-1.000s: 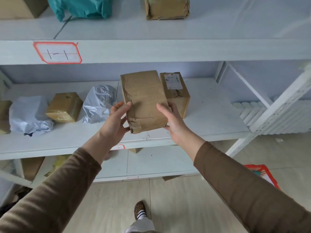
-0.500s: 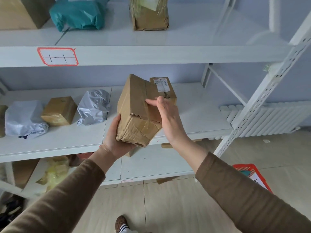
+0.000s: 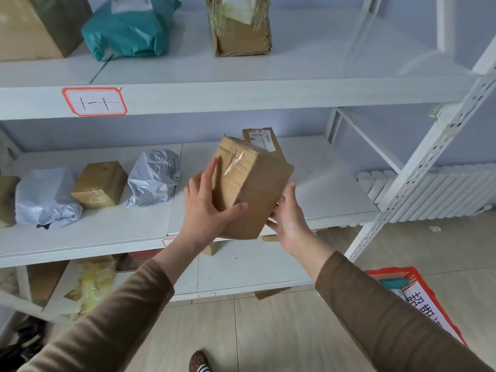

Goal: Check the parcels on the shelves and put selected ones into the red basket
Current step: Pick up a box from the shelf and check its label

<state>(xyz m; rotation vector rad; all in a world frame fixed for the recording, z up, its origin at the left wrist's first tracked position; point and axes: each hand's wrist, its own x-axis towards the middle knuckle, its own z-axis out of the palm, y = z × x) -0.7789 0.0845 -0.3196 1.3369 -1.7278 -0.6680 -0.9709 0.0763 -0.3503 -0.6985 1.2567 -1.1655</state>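
A taped brown cardboard parcel [image 3: 252, 183] is held tilted in the air in front of the middle shelf [image 3: 322, 189]. My left hand [image 3: 206, 205] grips its left side with the thumb across its lower face. My right hand [image 3: 290, 218] supports its lower right corner from underneath, palm up. The red basket [image 3: 418, 296] stands on the floor at the lower right, with a teal item and a white printed sheet inside it. Behind the held parcel a labelled brown box [image 3: 264, 139] stands on the middle shelf.
On the middle shelf sit a grey bag [image 3: 154, 178], a small brown box [image 3: 99, 183] and a white bag [image 3: 44, 197]. The top shelf carries a teal bag [image 3: 128, 28], a torn brown box [image 3: 239, 25] and a big carton [image 3: 35, 25]. A white upright [image 3: 418, 167] stands right.
The parcel has been turned in my hands to show another face. My left hand moved from under it to its side, and my right hand dropped from its top to beneath it.
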